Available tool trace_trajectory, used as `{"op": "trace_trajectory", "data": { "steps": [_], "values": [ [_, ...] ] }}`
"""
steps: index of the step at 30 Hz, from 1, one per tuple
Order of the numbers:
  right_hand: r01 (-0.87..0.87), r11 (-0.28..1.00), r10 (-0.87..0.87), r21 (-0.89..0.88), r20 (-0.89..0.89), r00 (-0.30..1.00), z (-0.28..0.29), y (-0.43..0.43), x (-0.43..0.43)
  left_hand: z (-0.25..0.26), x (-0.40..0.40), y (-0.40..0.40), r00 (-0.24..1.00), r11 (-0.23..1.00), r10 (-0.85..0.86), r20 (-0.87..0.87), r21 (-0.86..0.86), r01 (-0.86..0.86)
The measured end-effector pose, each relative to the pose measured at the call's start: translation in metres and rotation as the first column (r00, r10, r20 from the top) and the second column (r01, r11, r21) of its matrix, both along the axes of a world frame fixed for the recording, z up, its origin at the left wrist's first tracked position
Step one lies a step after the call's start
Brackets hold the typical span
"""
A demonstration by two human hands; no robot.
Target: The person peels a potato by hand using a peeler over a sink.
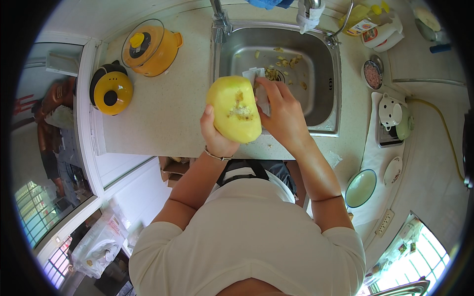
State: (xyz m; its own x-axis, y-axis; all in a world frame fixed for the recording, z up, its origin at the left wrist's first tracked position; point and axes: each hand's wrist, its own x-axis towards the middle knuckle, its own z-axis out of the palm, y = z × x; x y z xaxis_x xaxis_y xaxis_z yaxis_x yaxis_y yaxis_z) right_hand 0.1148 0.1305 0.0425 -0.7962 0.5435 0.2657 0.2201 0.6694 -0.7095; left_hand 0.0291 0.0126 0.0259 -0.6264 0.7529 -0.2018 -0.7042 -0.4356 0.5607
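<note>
My left hand holds a large, pale yellow-green peeled fruit or vegetable from below, over the near left edge of the sink. A rough, brownish patch marks its upper face. Just right of it, my right hand has its fingers bent around a whitish, flat tool, perhaps a peeler; its lower part is hidden by the fingers. Behind both hands lies the stainless steel sink, with scattered peelings on its bottom and a heap at the drain.
A faucet stands at the sink's back left. On the counter at left are an orange lidded pot and a yellow-and-black appliance. Bottles, a small bowl, a dish rack and an enamel basin line the right.
</note>
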Motion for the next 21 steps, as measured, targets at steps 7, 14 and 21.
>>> {"op": "trace_trajectory", "data": {
  "steps": [7,14,21],
  "values": [
    [0.041,0.999,-0.041,-0.006,0.022,0.999,0.000,0.000,-0.008,-0.002,0.002,0.000,1.000,0.999,-0.011,0.025,0.034,0.011],
    [0.087,0.996,-0.086,0.020,-0.027,0.996,-0.008,0.001,-0.011,-0.002,0.004,0.003,0.999,0.997,0.000,0.051,0.073,-0.004],
    [0.022,0.992,-0.047,-0.122,-0.210,0.977,-0.007,0.003,-0.002,0.000,-0.001,0.004,0.999,0.999,0.038,0.016,0.035,-0.039]
  ]
}}
